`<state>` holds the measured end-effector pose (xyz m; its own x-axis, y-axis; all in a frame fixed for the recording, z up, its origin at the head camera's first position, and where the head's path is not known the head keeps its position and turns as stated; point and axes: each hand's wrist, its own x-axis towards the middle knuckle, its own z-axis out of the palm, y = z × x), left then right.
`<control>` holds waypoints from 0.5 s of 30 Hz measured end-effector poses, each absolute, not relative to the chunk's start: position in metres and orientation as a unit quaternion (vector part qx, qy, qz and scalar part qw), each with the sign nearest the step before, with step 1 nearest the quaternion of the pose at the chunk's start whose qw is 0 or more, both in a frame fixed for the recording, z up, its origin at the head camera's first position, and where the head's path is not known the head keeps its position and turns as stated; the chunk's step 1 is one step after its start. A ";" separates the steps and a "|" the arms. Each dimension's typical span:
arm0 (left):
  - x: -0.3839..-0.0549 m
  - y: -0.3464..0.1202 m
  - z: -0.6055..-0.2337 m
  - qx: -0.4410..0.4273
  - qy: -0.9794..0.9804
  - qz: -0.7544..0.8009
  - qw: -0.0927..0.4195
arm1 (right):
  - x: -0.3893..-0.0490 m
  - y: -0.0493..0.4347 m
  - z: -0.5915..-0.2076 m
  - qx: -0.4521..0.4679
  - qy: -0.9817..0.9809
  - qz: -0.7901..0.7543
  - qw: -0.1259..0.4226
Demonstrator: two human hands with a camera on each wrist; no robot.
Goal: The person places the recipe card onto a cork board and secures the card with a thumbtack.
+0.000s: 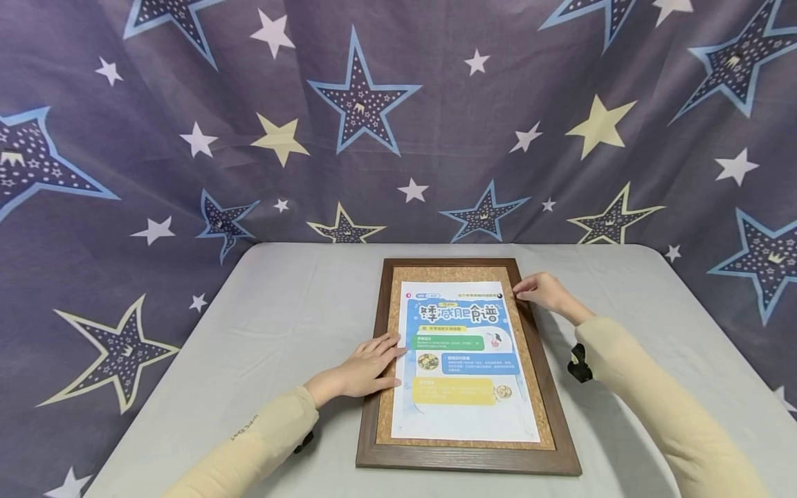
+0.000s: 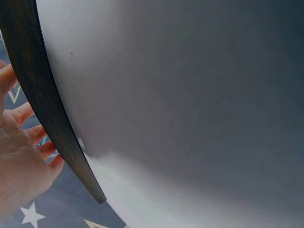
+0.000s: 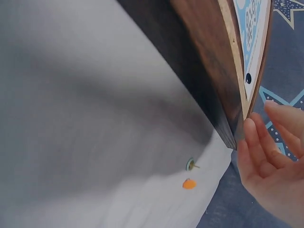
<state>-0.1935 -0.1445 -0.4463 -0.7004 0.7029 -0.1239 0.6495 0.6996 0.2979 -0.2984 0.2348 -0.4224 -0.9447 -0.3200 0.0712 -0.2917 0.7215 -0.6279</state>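
Note:
A brown wooden-framed cork board [image 1: 389,432] lies on the table with a printed paper poster [image 1: 467,420] on it. My left hand [image 1: 367,366] rests flat across the frame's left side, fingertips on the poster's left edge. My right hand [image 1: 544,290] is at the frame's upper right side, fingertips at the wood. In the right wrist view its thumb and fingers stand slightly apart, with nothing visible between them. A round black spot [image 1: 499,295] and a pink one [image 1: 408,295] mark the poster's top corners; they look like thumbtack heads.
On the table, beside the frame, the right wrist view shows a green thumbtack [image 3: 190,164] with its point sticking out and an orange one [image 3: 189,184]. A pale cloth covers the table [image 1: 299,297]. Behind it hangs a star-patterned curtain [image 1: 436,152].

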 end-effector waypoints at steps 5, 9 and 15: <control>-0.194 -0.144 -0.446 0.370 0.914 0.117 0.116 | -0.297 0.241 -0.422 -0.164 0.933 -0.321 0.021; -0.194 -0.144 -0.446 0.370 0.915 0.114 0.116 | -0.306 0.256 -0.435 -0.198 0.923 -0.330 0.011; -0.194 -0.144 -0.446 0.370 0.914 0.117 0.114 | -0.375 0.318 -0.534 -0.261 0.893 -0.365 -0.029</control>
<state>-0.1939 -0.1441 -0.4463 -0.6995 0.7041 -0.1224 0.6504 0.6982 0.2992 -0.3750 0.3182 -0.5344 -0.8616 -0.4454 0.2432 -0.4884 0.5975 -0.6359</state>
